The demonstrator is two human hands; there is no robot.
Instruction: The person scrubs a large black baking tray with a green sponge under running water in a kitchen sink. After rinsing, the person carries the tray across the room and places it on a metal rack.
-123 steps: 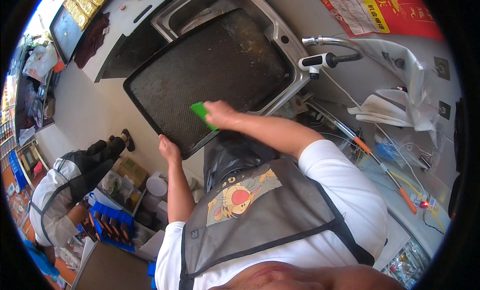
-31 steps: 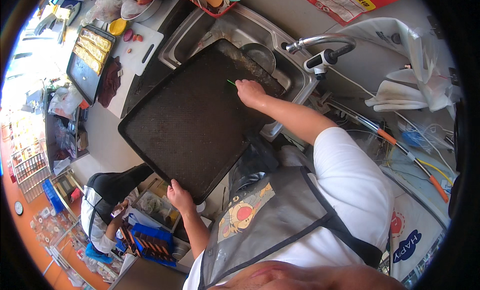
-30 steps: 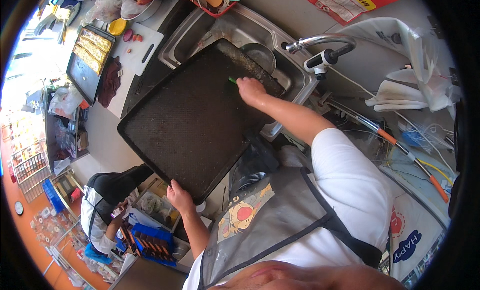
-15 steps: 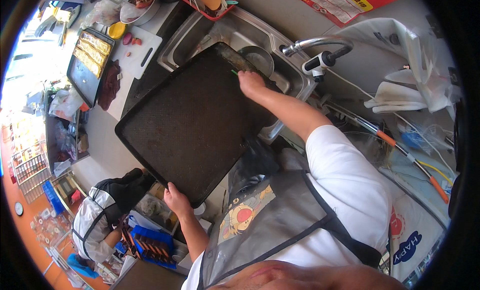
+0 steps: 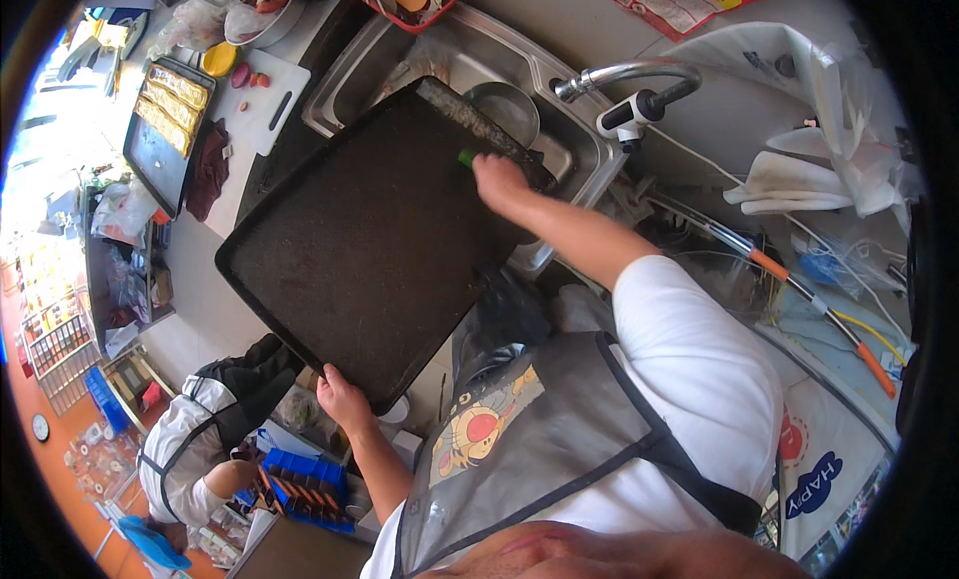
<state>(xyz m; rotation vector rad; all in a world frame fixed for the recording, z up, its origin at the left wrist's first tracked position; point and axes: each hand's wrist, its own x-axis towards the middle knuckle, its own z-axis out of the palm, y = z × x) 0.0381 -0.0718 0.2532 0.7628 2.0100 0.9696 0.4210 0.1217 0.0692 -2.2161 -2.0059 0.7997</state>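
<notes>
A large dark baking tray (image 5: 350, 249) slants over the sink (image 5: 350, 74), its far end resting at or above the basin. My left hand (image 5: 343, 397) is closed on the tray's near left edge, thumb on top. Near the far right end my right hand (image 5: 499, 182) presses on the tray's surface, fingers curled round a small green object (image 5: 467, 157). Most of that object is hidden under the fingers. The far strip of the tray looks greyish and wet. Inside the basin, beyond the tray, lies a round metal pan (image 5: 504, 114).
A curved tap (image 5: 629, 74) reaches over the sink's right side. Beyond the sink is a red basket (image 5: 405, 4). At left, a white cutting board (image 5: 270, 94) and a tray of yellow pastries (image 5: 160, 144) lie on the counter. Another person (image 5: 195, 439) bends over at lower left.
My right hand has shifted slightly along the tray, and more of the green object shows. The tray's far strip looks paler. My left hand keeps its hold.
</notes>
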